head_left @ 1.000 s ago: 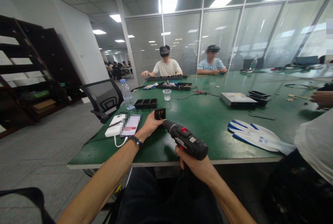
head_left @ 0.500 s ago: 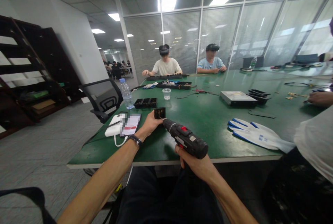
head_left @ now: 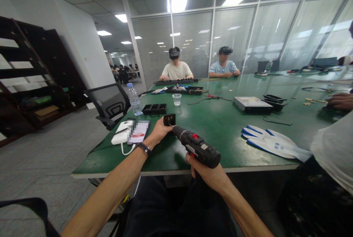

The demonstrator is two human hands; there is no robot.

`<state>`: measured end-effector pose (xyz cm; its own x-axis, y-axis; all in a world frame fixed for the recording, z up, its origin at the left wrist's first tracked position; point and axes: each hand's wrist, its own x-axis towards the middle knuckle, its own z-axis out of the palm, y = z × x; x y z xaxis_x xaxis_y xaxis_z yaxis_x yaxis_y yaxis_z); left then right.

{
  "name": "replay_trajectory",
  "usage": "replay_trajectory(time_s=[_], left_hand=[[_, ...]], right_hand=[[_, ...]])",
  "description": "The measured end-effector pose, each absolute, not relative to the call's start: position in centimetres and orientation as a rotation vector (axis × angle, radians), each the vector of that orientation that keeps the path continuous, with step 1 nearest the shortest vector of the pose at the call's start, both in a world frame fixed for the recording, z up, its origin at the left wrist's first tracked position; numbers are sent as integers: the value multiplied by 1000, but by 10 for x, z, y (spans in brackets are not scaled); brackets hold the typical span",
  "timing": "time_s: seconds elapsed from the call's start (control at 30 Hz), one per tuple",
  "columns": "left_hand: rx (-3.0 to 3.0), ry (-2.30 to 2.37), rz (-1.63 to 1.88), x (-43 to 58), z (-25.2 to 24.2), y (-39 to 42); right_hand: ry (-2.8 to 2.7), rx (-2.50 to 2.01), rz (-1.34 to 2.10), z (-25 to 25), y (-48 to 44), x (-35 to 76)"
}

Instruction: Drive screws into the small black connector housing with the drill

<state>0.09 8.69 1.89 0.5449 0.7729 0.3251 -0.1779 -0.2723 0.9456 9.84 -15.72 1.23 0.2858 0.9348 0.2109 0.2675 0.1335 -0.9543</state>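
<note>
My left hand (head_left: 160,129) grips a small black box-like part (head_left: 169,119) with brassy bits inside, tilted up above the green table (head_left: 220,126). In my right hand (head_left: 202,169) is a black cordless drill (head_left: 197,145) with red accents, its fingers wrapped round the handle. The drill's nose points at the lower edge of the black part; whether the bit touches it I cannot make out. Just beyond my left hand lies a black tray with three compartments (head_left: 154,108). A clear plastic cup (head_left: 177,99) stands farther back.
Left of my hands are a water bottle (head_left: 134,99), a phone (head_left: 138,132) and a white power bank (head_left: 121,132) with a cable. To the right lie a glove (head_left: 273,143), a silver drive-like box (head_left: 252,104) and stacked black trays (head_left: 274,101). Two people sit opposite; another sits close at right.
My hands, the drill and the black part hold still. Across the table, the left person's raised hand has come down to the long black object. The hand at far right has shifted slightly.
</note>
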Motion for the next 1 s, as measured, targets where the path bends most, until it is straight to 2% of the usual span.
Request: replay_trajectory(time_s=[1.0], left_hand=[[1598, 521, 998, 1, 21, 86]], right_hand=[[-1211, -1366, 731, 10, -157, 99]])
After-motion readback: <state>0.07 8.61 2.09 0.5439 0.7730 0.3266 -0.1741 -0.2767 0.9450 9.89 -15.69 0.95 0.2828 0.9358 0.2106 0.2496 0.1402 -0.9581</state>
